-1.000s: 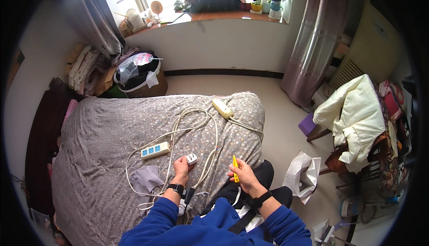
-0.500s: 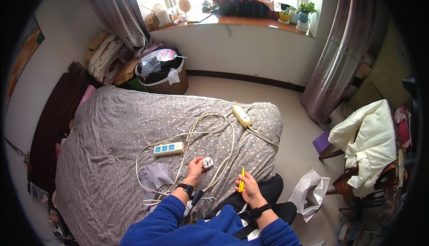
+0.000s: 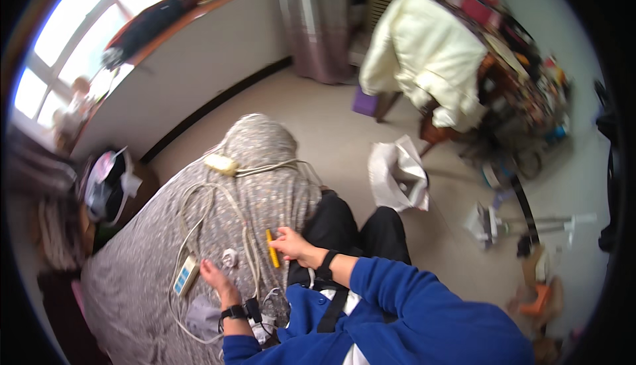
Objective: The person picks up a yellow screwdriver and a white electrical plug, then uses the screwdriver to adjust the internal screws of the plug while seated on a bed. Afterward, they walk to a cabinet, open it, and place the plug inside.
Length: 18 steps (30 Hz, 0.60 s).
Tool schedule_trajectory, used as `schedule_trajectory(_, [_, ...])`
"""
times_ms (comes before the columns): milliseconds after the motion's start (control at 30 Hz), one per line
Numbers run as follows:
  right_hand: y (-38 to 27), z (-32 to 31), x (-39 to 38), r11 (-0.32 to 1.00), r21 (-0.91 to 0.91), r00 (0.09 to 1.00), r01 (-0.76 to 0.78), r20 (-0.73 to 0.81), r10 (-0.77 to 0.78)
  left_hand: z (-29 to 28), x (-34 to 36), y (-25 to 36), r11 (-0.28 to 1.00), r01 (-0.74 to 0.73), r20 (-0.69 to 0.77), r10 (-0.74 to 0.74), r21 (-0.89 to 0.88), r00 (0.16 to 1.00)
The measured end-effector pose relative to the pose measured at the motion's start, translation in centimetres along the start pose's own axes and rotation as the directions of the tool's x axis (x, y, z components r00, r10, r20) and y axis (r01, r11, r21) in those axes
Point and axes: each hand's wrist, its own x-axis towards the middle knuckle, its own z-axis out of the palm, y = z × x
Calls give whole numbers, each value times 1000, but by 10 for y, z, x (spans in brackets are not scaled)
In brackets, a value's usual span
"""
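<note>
My left hand (image 3: 222,284) rests over the bed with its fingers apart and nothing in them. Just beyond its fingertips lies a small white plug-like piece (image 3: 229,257) on the patterned bedspread. At the edge of the bed, by my knee, my right hand (image 3: 295,247) has its fingertips on a slim yellow tool (image 3: 272,249); blur hides its exact kind. A white power strip with blue sockets (image 3: 185,276) lies left of my left hand. Pale cable (image 3: 246,236) loops across the bedspread around these things. A grey cloth (image 3: 202,312) is bunched beside my left wrist.
A second, cream power strip (image 3: 220,164) lies near the bed's far end. On the floor to the right stands a white bag (image 3: 399,176). Beyond it, a cream padded garment (image 3: 424,53) covers a chair. Clutter lines the right wall. A windowsill (image 3: 175,30) runs along the upper left.
My view has swung to the right, showing more floor and the right wall. My left hand has let go of the white plug-like piece, which now lies on the bed.
</note>
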Motion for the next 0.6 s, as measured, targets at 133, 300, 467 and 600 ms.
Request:
schedule_trajectory(133, [-2, 12, 5, 947, -298, 972, 120, -159, -173, -5, 4, 50, 985, -170, 36, 169, 29, 985])
schedule_trajectory(300, [-16, 16, -5, 989, -132, 994, 61, -86, -73, 21, -37, 107, 877, -481, 199, 470, 7, 860])
schedule_trajectory(467, [-50, 11, -19, 950, -134, 954, 282, -63, -292, 61, -71, 150, 983, -86, 477, 155, -163, 865])
schedule_trajectory(600, [-84, -27, -15, 867, 409, 930, 285, 100, -353, 97, -73, 147, 998, 23, 642, 16, -51, 767])
